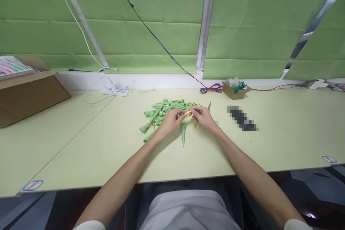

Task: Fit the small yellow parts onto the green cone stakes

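Observation:
My left hand [172,119] and my right hand [202,115] meet over the middle of the table. Between their fingertips is a small yellow plastic piece [188,113], pinched from both sides. Just below my hands a green plastic spike [183,136] lies with its tip toward me. To the left and behind is a pile of similar green spikes [153,118] with wide round ends. More small yellow pieces [197,125] lie under and beside my right hand, partly hidden by it.
A cardboard box [32,95] with packed items stands at the left. At the table's back are a power strip [115,90], a coiled cable [211,88] and a small carton [235,92] holding plastic bags. A blurred dark object [242,118] lies to the right.

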`<state>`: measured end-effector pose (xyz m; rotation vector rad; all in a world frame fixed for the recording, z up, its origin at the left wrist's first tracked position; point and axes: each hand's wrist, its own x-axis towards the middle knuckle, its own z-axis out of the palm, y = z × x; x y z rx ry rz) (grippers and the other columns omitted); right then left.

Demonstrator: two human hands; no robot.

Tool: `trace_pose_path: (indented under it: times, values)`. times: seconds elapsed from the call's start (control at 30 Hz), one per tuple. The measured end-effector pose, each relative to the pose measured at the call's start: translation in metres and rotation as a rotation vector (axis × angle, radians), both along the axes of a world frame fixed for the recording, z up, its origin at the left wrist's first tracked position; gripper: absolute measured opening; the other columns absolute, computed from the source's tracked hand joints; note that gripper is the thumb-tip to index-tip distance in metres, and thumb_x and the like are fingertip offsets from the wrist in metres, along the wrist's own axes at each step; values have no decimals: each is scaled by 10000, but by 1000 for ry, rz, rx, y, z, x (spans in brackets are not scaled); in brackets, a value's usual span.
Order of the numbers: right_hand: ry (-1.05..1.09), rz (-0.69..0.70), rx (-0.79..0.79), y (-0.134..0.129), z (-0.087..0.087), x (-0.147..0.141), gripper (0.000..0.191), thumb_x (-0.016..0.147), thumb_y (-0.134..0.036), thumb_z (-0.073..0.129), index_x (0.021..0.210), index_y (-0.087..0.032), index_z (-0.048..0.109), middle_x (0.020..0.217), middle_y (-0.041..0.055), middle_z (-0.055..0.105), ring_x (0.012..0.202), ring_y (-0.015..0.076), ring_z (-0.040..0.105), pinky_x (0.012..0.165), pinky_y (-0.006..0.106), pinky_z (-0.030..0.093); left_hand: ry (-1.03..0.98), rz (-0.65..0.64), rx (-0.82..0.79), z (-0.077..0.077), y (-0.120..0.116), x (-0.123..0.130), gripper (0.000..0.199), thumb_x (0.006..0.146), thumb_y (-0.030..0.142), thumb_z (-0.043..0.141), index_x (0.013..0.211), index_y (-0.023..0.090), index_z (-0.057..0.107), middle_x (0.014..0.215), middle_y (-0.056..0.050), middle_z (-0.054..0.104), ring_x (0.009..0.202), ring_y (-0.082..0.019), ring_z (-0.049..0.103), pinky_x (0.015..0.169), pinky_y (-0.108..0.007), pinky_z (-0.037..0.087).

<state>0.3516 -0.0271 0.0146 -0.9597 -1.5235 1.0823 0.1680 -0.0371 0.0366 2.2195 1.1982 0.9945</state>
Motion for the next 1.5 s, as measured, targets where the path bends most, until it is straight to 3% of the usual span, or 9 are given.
trace_pose_path:
  times: [0.4,0.77,0.97,1.1,1.23,1.5]
  values:
    - [26,23,-20,3,-2,1,458,757,-647,681,785,-193,636,747,29,638,417,78,390,393,261,281,65,-17,141,-6,6,-2,230,937,289,552,886,180,747,886,-55,732,756,-179,608,731,-303,455]
    - [-154,22,79,-3,0,3,422,771,-590,701,759,-171,656,685,35,643,609,151,580,543,268,436,140,-58,134,-5,6,-2,232,940,289,557,888,168,748,819,-60,688,727,-185,595,716,-303,437]
    - [-198,1,90,0,-4,4,409,799,-581,672,744,-175,667,664,32,643,600,151,582,549,268,445,151,-77,125,-5,5,-2,236,948,284,545,907,171,747,834,-61,694,753,-195,607,722,-302,433]
    - [-188,-40,93,1,-3,4,389,785,-563,682,719,-179,661,644,31,645,577,152,574,551,276,451,158,-57,129,-7,5,-2,248,954,314,528,926,179,733,878,-63,716,779,-203,616,726,-305,430]
    - [-142,-165,109,6,-5,5,357,767,-531,686,698,-184,641,633,39,651,574,164,583,551,286,458,184,-4,116,-8,5,-3,253,947,328,517,946,185,725,908,-62,726,758,-203,619,723,-310,427]
    - [-130,-260,136,8,-7,6,336,762,-515,670,707,-186,630,636,49,642,573,170,560,521,285,432,328,27,-38,-12,2,-5,305,931,421,517,866,196,712,668,-36,661,632,-199,584,602,-301,350]
